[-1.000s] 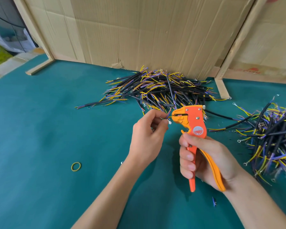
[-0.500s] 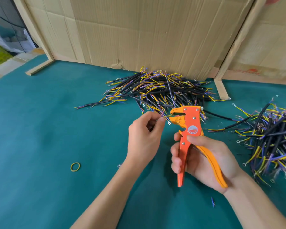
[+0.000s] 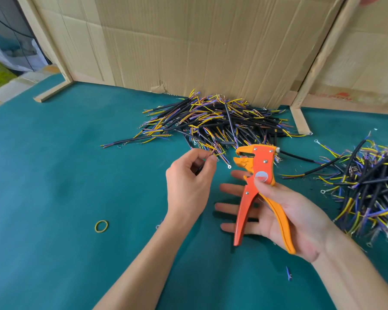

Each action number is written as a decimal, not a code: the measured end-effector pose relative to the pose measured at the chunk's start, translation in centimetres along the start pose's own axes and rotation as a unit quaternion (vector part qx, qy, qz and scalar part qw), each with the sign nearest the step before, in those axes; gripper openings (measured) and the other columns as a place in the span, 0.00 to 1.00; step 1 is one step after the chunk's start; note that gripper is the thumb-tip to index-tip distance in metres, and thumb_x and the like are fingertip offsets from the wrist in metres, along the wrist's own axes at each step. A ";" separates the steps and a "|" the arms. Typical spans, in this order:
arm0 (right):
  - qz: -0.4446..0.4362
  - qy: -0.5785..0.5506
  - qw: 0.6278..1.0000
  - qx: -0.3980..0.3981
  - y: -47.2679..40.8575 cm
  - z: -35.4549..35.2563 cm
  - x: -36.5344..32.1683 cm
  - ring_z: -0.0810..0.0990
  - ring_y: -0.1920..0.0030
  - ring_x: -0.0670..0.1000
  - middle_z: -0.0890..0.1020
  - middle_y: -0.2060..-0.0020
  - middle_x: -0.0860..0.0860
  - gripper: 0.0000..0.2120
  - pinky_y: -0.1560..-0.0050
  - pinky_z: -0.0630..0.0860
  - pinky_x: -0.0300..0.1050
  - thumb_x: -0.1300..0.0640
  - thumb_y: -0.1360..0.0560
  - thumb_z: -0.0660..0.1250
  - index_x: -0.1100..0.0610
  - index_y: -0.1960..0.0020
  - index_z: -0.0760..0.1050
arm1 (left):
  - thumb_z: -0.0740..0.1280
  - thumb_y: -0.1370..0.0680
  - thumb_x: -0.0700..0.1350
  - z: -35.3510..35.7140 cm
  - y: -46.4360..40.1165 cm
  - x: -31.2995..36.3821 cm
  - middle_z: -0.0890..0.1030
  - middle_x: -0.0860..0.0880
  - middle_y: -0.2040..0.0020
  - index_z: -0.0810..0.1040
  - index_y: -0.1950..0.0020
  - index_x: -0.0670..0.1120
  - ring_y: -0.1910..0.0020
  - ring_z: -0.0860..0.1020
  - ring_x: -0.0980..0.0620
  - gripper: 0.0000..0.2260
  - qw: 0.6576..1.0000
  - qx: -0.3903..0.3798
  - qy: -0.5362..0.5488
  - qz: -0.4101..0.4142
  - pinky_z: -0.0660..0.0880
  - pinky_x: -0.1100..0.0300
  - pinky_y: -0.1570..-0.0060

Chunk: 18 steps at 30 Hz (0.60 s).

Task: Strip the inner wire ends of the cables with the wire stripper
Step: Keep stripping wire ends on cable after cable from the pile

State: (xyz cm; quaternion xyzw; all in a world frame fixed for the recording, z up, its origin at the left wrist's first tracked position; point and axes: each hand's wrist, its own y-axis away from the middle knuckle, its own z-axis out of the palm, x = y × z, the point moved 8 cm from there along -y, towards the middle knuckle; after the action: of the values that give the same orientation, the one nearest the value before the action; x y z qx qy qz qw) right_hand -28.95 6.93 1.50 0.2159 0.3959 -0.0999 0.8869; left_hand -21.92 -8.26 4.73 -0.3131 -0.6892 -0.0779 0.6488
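My left hand point(image 3: 188, 182) pinches a short black cable point(image 3: 215, 153) between thumb and fingertips; its thin coloured inner wires stick out toward the right, and a ring terminal point(image 3: 229, 166) hangs from one. My right hand point(image 3: 296, 215) holds the orange wire stripper point(image 3: 261, 166) upright. The thumb presses on the stripper's pivot, one handle lies in the palm, and the fingers are stretched out behind it. The handles are spread and the jaws gape. A small gap separates the jaws from the wire ends.
A pile of black cables point(image 3: 222, 124) with yellow and purple wires lies behind my hands against a cardboard wall point(image 3: 188, 41). A second pile point(image 3: 372, 182) sits at the right. A yellow rubber band point(image 3: 101, 226) and an insulation scrap point(image 3: 288, 272) lie on the green mat point(image 3: 54, 175).
The stripper's handles have sprung apart as my right fingers straightened. The jaws have drawn back to the right, off the wire ends held by my left hand.
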 end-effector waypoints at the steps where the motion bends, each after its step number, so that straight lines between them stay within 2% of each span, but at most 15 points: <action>1: 0.006 0.012 1.000 -0.003 0.0 0.2 0.2 0.81 0.42 0.71 0.80 0.36 0.65 0.18 0.48 0.79 0.72 0.53 0.20 0.66 0.58 0.32 0.77 | 0.71 0.22 0.42 0.1 0.1 0.1 0.74 0.49 0.70 0.80 0.61 0.49 0.69 0.69 0.54 0.08 1.000 -0.005 0.000 0.004 0.70 0.57 0.64; 3: 0.003 0.034 0.999 0.015 -0.1 0.1 0.3 0.85 0.52 0.68 0.82 0.40 0.65 0.19 0.54 0.82 0.65 0.52 0.21 0.67 0.60 0.32 0.76 | 0.71 0.22 0.43 0.2 0.1 0.3 0.75 0.47 0.69 0.80 0.61 0.49 0.69 0.69 0.54 0.08 1.000 -0.012 -0.005 0.011 0.71 0.57 0.64; 5: -0.011 0.048 0.998 0.033 -0.2 -0.1 0.2 0.83 0.59 0.65 0.83 0.47 0.68 0.20 0.58 0.82 0.60 0.54 0.23 0.71 0.63 0.34 0.76 | 0.71 0.22 0.43 0.3 0.1 0.5 0.75 0.46 0.69 0.80 0.61 0.49 0.69 0.68 0.55 0.08 1.000 -0.017 -0.013 0.016 0.71 0.56 0.64; 7: -0.018 0.060 0.998 0.018 -0.1 0.2 0.1 0.81 0.60 0.65 0.81 0.54 0.68 0.22 0.58 0.81 0.60 0.58 0.28 0.76 0.66 0.37 0.77 | 0.71 0.22 0.42 0.4 0.2 0.6 0.75 0.46 0.69 0.81 0.61 0.49 0.70 0.67 0.56 0.08 0.999 -0.020 -0.020 0.021 0.70 0.57 0.64; 9: -0.019 0.078 0.997 0.007 0.1 0.4 0.1 0.80 0.60 0.64 0.79 0.58 0.67 0.22 0.58 0.80 0.60 0.62 0.32 0.77 0.66 0.40 0.79 | 0.71 0.22 0.42 0.4 0.3 0.8 0.75 0.47 0.68 0.81 0.60 0.48 0.70 0.67 0.57 0.07 0.999 -0.026 -0.029 0.027 0.70 0.59 0.64; 14: -0.031 0.088 0.996 0.010 0.1 0.3 0.0 0.79 0.64 0.63 0.77 0.62 0.65 0.15 0.61 0.80 0.58 0.67 0.31 0.73 0.65 0.45 0.78 | 0.71 0.22 0.41 1.0 0.6 0.9 0.77 0.53 0.68 0.83 0.59 0.49 0.69 0.69 0.58 0.06 0.997 -0.041 -0.051 0.041 0.69 0.65 0.65; 18: -0.036 0.093 0.995 0.008 0.1 0.4 -0.2 0.77 0.67 0.61 0.75 0.65 0.62 0.12 0.65 0.79 0.55 0.65 0.34 0.77 0.61 0.51 0.80 | 0.71 0.22 0.41 1.0 0.6 0.9 0.75 0.57 0.70 0.83 0.59 0.49 0.69 0.69 0.58 0.06 0.996 -0.043 -0.057 0.045 0.68 0.66 0.65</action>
State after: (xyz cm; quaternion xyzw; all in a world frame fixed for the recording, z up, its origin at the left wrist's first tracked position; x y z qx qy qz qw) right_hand -28.79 6.88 1.89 0.2168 0.4830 -0.1144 0.8406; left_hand -22.37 -6.94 5.29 -0.3752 -0.7063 -0.0605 0.5973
